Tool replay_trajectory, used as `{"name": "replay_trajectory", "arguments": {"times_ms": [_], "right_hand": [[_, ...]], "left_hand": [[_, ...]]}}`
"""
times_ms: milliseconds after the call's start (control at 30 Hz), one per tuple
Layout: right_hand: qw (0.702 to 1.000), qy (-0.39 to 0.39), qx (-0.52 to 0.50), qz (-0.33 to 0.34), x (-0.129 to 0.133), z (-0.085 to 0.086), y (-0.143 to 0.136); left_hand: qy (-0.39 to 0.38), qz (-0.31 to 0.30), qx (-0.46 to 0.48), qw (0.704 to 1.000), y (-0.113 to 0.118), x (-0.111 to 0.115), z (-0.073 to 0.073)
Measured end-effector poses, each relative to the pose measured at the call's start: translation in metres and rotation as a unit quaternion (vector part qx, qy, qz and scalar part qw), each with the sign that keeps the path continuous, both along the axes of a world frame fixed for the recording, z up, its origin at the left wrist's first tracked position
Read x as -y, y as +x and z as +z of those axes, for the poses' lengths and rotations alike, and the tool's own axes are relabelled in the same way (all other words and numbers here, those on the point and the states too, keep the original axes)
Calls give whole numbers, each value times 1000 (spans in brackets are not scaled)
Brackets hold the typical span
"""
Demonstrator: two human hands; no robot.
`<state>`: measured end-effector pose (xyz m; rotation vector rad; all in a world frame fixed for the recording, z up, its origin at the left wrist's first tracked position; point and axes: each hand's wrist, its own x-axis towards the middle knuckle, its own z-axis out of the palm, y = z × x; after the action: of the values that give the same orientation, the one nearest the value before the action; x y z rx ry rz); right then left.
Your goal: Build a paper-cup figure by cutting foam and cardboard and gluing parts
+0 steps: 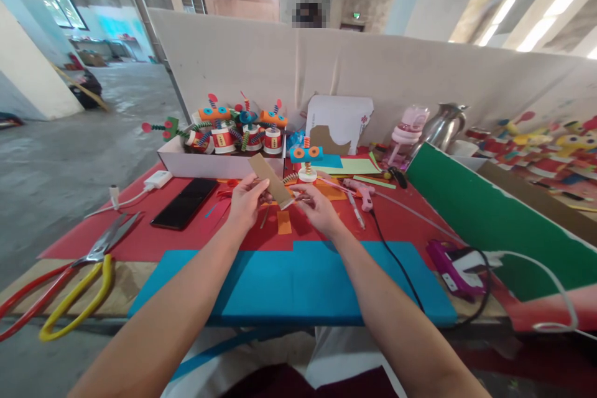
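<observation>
A brown cardboard strip [270, 180] is tilted above the table in the middle of the head view. My left hand [249, 199] grips its left side between thumb and fingers. At the strip's lower end, the fingers of my right hand [318, 206] are closed in a pinch on its edge; the exact contact is small and partly hidden. Just behind the strip stands a paper-cup figure [306, 161] with a blue tube head, orange ring eyes and folded paper springs. A small orange paper piece [284, 222] lies on the red sheet below my hands.
Similar figures [224, 127] fill a white box [219, 166] behind. Left are a black phone [184, 203] and large scissors [96, 261]. Right are a pink glue gun [366, 194], a pen [357, 211], a purple power strip [454, 270] with cords, and a green board [494, 230].
</observation>
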<state>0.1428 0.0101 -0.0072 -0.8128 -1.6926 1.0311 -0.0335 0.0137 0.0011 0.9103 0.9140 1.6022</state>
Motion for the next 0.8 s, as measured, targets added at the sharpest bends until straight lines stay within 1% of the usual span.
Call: {"name": "replay_trajectory", "arguments": {"times_ms": [67,133,200,267,333,400,500,600,667,733,800], "right_hand": [[990,127,66,-16,3,3,-1],[973,203,105,-24,6,6,-3],[963,242,119,-22,10,7,-5],[960,254,117,-10,12,6,-7],[963,246,113,0,14,5,-9],[968,224,114,-1,16,3,-9],[977,184,100,-26,18,4,-11],[986,144,58,-56,18,5,-12],[992,111,23,-61,17,5,-14],[996,71,-11,-53,14,3,-15],[998,37,-38,-43,10,1,-15]], "left_hand": [[-38,-29,7,999,-1,0,-1],[-73,-67,24,995,-1,0,-2],[-101,-99,53,989,-1,0,-3],[-114,-114,81,984,-1,-1,-4],[-115,-116,94,982,-1,-1,-4],[-104,-125,84,983,0,-1,-5],[-73,-149,37,986,1,-1,-7],[-37,-174,-25,984,3,0,-12],[-14,-185,-56,981,4,0,-15],[-2,-178,-66,982,5,0,-17],[-9,-160,-51,986,7,0,-17]]}}
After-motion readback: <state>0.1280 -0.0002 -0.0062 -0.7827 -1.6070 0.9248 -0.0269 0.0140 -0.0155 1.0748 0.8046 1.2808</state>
